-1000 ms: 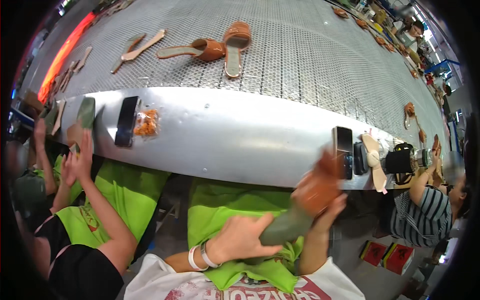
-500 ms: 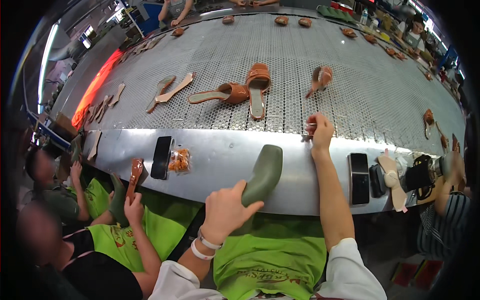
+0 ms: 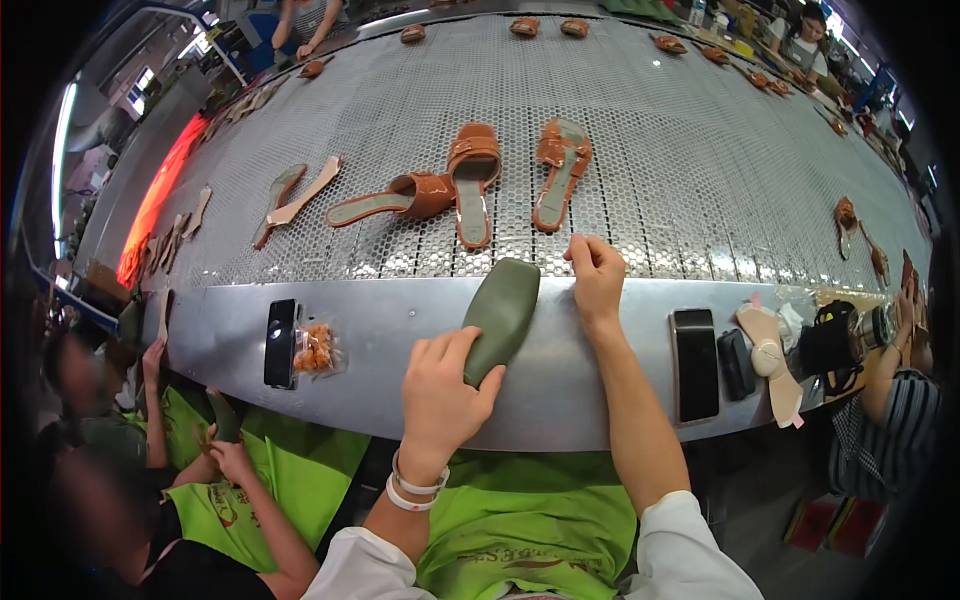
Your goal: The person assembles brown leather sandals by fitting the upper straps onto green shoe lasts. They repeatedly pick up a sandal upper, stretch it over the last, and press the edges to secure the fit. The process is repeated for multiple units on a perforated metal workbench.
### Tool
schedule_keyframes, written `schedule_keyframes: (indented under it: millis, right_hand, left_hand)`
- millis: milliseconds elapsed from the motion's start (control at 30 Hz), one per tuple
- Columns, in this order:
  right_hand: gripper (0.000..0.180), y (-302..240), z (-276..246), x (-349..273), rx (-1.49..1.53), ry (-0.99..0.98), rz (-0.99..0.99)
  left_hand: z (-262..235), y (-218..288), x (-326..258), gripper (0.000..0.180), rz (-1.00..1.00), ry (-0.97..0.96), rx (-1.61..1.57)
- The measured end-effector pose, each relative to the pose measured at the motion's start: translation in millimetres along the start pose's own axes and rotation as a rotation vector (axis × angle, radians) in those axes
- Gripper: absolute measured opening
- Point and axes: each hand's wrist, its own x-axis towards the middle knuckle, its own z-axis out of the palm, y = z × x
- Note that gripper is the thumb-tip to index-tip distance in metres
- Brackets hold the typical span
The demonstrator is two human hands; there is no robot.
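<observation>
My left hand (image 3: 446,395) is wrapped around the heel end of a green shoe last (image 3: 503,318), its toe tilted up over the metal ledge. My right hand (image 3: 600,280) is closed at the mesh's near edge; what its fingers hold, if anything, is hidden. Just beyond it, apart from the fingers, a brown slide sandal (image 3: 556,195) lies on the mesh. To its left are a second brown sandal (image 3: 473,190) and a third (image 3: 420,194) lying sideways. Farther left, a beige insole-shaped piece (image 3: 308,190) lies against a brown-edged sole piece (image 3: 279,203).
On the metal ledge (image 3: 390,345) lie a phone (image 3: 280,342), a bag of orange bits (image 3: 314,348), another phone (image 3: 694,365) and a dark case (image 3: 737,365). At left, a co-worker's hands (image 3: 226,452) hold a green last. More sandals line the mesh's far side.
The sandal by my right hand now lies flat, sole lengthwise; before, it was blurred and turned. The right hand's fingers have curled in. The view has shifted; the neighbour's brown piece is no longer visible.
</observation>
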Motion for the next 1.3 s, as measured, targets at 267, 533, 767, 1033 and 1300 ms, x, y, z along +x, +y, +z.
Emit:
schedule_keyframes:
  millis: [267,533,767,1033,1300]
  right_hand:
    - [0.033,2,17,-12,-0.022,-0.019,-0.011]
    - [0.034,6,15,-18,-0.055,-0.065,0.031]
    - [0.032,5,27,-20,-0.051,-0.076,0.009]
    - [0.028,-6,31,-23,0.053,-0.059,-0.021]
    - [0.019,-154,-6,-111,0.602,0.007,-0.736]
  left_hand:
    - [-10,-15,-3,0.041,-0.007,0.046,-0.074]
    - [-16,-19,-9,0.042,-0.026,0.035,-0.089]
    - [-18,-30,-9,0.042,-0.014,0.051,-0.119]
    - [-25,-31,-7,0.041,-0.029,0.040,-0.116]
    - [-35,-41,-15,0.040,-0.057,0.060,-0.129]
